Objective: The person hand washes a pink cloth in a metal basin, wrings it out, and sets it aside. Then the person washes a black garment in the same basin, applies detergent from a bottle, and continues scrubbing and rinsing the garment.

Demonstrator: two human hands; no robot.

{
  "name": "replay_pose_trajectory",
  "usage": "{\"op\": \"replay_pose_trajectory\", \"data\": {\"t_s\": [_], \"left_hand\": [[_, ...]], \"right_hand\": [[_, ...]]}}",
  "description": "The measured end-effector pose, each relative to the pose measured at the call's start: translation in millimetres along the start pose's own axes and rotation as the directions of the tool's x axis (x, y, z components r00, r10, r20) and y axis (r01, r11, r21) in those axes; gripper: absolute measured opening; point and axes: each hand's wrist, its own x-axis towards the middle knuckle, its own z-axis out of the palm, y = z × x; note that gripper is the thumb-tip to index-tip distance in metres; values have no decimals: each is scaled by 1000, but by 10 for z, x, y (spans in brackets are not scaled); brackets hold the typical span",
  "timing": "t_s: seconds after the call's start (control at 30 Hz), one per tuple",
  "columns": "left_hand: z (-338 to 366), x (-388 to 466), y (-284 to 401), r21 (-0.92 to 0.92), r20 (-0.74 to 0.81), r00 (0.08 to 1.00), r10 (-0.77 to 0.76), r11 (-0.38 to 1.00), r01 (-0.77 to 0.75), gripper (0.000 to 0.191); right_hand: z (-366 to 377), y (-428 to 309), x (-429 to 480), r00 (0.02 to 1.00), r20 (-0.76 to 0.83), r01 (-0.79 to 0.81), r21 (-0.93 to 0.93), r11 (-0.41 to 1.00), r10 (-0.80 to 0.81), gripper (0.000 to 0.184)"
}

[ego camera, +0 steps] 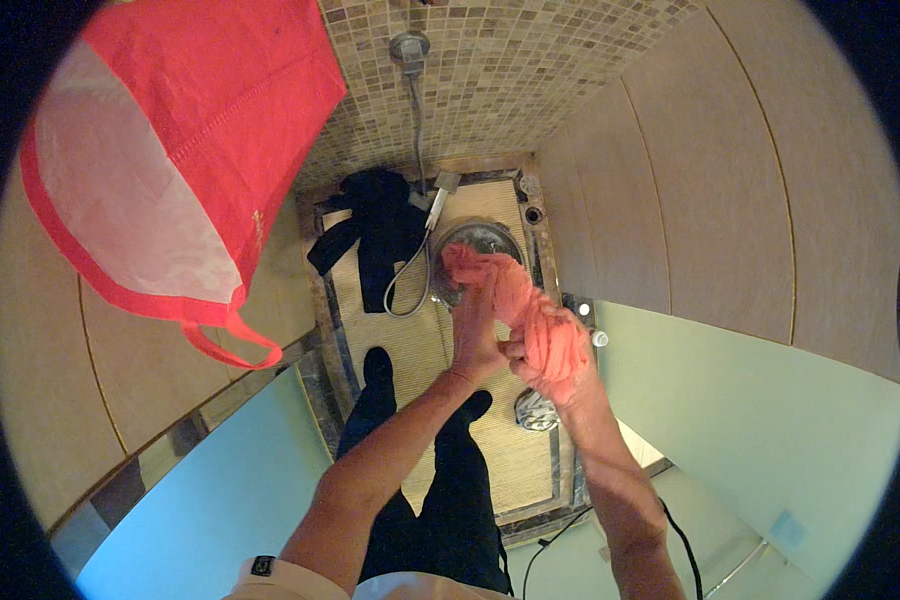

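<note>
A wet-looking, bunched coral-pink cloth [514, 289] is twisted between my two hands in front of me. My left hand [478, 334] grips its middle part from below, while my right hand [551, 367] is closed around the thicker bundle at the near end. The far end of the cloth hangs over a round basin [480, 234] on the floor. Clear liquid shows in the basin, though the cloth covers part of it.
Dark clothing [379, 225] lies left of the basin, beside a handheld shower head [441, 196] with a looped hose [417, 120]. A red bag [232, 112] hangs at upper left. A patterned bundle [536, 411] rests on the floor. Glass panels [735, 375] and tiled walls stand close by.
</note>
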Motion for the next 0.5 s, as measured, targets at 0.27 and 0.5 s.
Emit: {"op": "replay_pose_trajectory", "data": {"t_s": [0.27, 0.5], "left_hand": [[-105, 330, 92, 81, -146, 984, 101, 993, -90, 42], [-381, 590, 140, -33, 103, 901, 422, 907, -421, 41]], "right_hand": [[162, 218, -355, 1000, -4, -8, 63, 998, 8, 38], [239, -57, -589, 994, -17, -109, -298, 948, 109, 43]]}}
